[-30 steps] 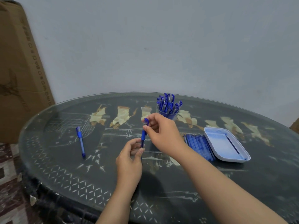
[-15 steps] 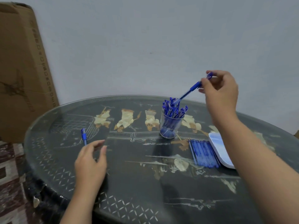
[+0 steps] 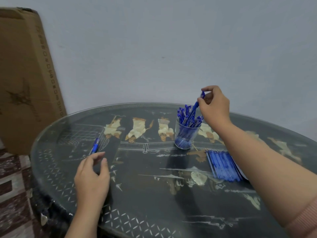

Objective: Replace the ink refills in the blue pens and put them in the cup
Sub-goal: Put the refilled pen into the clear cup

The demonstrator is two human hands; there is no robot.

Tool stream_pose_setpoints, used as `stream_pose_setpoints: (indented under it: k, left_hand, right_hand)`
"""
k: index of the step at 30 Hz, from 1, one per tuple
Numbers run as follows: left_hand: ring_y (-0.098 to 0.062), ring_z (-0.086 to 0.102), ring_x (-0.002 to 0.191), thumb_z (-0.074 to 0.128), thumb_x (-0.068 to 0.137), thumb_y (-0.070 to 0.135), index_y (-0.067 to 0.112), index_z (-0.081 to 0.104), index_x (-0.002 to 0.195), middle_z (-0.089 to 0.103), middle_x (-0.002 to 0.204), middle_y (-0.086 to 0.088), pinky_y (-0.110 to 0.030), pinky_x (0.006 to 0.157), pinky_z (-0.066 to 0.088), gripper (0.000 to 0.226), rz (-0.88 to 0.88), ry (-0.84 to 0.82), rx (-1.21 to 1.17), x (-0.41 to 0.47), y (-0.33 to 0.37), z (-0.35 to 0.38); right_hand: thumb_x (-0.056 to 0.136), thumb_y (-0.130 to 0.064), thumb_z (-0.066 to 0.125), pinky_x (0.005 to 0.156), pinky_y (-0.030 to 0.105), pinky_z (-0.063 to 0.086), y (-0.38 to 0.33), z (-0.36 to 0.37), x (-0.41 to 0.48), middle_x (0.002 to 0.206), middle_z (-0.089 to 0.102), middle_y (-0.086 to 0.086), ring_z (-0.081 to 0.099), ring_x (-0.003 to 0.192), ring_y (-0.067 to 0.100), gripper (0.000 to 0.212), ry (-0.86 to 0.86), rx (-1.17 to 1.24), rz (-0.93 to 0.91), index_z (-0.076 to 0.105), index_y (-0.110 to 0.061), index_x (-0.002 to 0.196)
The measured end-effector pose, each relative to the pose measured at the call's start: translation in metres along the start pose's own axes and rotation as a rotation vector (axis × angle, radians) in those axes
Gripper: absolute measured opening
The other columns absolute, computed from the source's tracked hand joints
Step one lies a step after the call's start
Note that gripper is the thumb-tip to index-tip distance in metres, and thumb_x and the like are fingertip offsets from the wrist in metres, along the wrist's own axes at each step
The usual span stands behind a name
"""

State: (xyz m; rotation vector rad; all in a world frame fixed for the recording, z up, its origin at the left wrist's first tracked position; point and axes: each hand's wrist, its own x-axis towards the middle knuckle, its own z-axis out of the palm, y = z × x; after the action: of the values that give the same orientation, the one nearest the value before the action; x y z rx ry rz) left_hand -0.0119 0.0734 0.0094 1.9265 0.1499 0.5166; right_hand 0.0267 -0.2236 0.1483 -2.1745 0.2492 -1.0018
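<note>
A clear cup [image 3: 186, 135] holding several blue pens stands at the back middle of the dark round table [image 3: 145, 194]. My right hand [image 3: 214, 107] pinches the top end of a blue pen [image 3: 195, 107] whose lower end is down among the pens in the cup. Another blue pen [image 3: 95, 146] lies on the table at the left. My left hand [image 3: 92, 179] hovers just in front of that pen, fingers loosely spread, holding nothing. A row of blue ink refills [image 3: 223, 165] lies on the table to the right of the cup, partly behind my right forearm.
A tall cardboard box [image 3: 25, 79] leans against the wall left of the table. A patterned floor [image 3: 10, 186] shows beyond the table's left edge. The white tray seen earlier is hidden behind my right arm.
My right hand carried the pen from in front of me up over the cup and lowered its tip in. My left hand let go and moved left toward the lying pen.
</note>
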Motion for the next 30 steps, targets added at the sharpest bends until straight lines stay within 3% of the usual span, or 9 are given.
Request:
stream_pose_setpoints:
  k: [4,11,15,20,25,30]
  left_hand:
    - [-0.020,0.056,0.104,0.059,0.092,0.009,0.024,0.062,0.101,0.061,0.109,-0.001,-0.034,0.089,0.039,0.018,0.009,0.001,0.006,0.000,0.000,0.000]
    - [-0.021,0.055,0.097,0.059,0.092,0.008,0.025,0.062,0.100,0.059,0.104,0.004,-0.029,0.084,0.036,0.018,0.026,0.007,0.028,-0.001,0.002,0.001]
    - [-0.017,0.053,0.101,0.058,0.093,0.009,0.023,0.063,0.101,0.058,0.105,0.006,-0.027,0.084,0.034,0.017,0.026,0.002,0.024,-0.001,0.002,0.001]
    - [-0.018,0.054,0.101,0.057,0.094,0.010,0.024,0.063,0.101,0.058,0.105,0.007,-0.027,0.084,0.035,0.016,-0.001,0.000,0.008,-0.001,0.003,0.000]
    - [-0.013,0.052,0.104,0.057,0.094,0.011,0.025,0.064,0.101,0.058,0.106,0.008,-0.027,0.090,0.036,0.017,-0.038,0.020,-0.052,-0.003,0.005,-0.005]
    - [-0.014,0.054,0.098,0.057,0.094,0.010,0.022,0.066,0.104,0.061,0.105,0.005,-0.024,0.084,0.036,0.017,-0.045,0.077,-0.052,0.005,0.001,-0.016]
  right_hand:
    - [0.094,-0.010,0.061,0.072,0.029,0.050,0.008,0.010,-0.004,0.078,0.056,-0.007,0.058,0.078,0.015,0.019,-0.104,-0.057,0.010,0.058,-0.015,0.112]
    - [0.091,-0.021,0.069,0.079,0.039,0.054,0.020,0.020,-0.002,0.080,0.065,-0.003,0.064,0.085,0.022,0.014,-0.229,-0.298,0.023,0.062,-0.017,0.103]
    - [0.091,-0.025,0.068,0.084,0.039,0.053,0.020,0.023,0.002,0.094,0.074,0.000,0.067,0.093,0.021,0.011,-0.259,-0.388,0.032,0.070,-0.019,0.100]
    - [0.097,-0.029,0.058,0.079,0.037,0.053,0.015,0.022,0.004,0.092,0.073,0.004,0.065,0.090,0.024,0.019,-0.307,-0.451,0.061,0.073,-0.018,0.095]
    - [0.097,-0.025,0.055,0.084,0.037,0.052,0.009,0.020,0.002,0.099,0.073,0.004,0.064,0.096,0.024,0.021,-0.214,-0.363,0.050,0.071,-0.015,0.107]
    - [0.092,-0.012,0.056,0.088,0.034,0.035,-0.011,0.032,-0.026,0.104,0.065,0.010,0.052,0.102,0.030,0.020,0.086,-0.315,-0.206,0.068,-0.012,0.107]
